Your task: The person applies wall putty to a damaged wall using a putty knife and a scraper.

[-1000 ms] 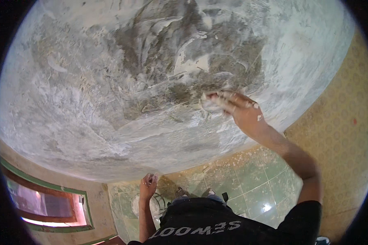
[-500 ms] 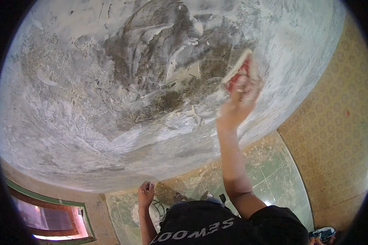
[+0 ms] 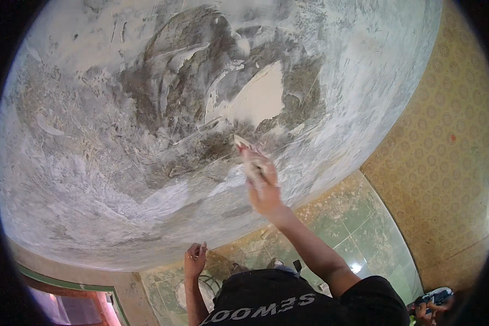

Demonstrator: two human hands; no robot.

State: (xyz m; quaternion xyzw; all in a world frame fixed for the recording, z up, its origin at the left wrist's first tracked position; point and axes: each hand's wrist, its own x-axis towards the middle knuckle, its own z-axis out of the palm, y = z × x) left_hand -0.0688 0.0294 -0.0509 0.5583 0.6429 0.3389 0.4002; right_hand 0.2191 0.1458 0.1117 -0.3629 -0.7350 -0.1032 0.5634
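My right hand point(image 3: 261, 182) grips a red scraper point(image 3: 240, 143) with a pale, putty-smeared edge, blurred against the mottled grey-white wall point(image 3: 108, 125). Just above the scraper, a fresh cream patch of putty point(image 3: 255, 95) lies within a darker, streaked area. My left hand point(image 3: 194, 259) hangs low near the bottom of the wall, its putty-specked fingers curled; what they hold, if anything, I cannot make out.
A dusty green tiled floor point(image 3: 364, 239) holds a pale round bucket point(image 3: 186, 296) beside my left arm. Yellow patterned wallpaper point(image 3: 440, 152) borders the right, a green-framed window point(image 3: 65, 304) the lower left. What looks like part of another person point(image 3: 429, 305) shows at lower right.
My right hand swept up to the right, then came down leftward with the scraper. A broad cream putty patch now covers the middle of the dark area. My left hand stayed low.
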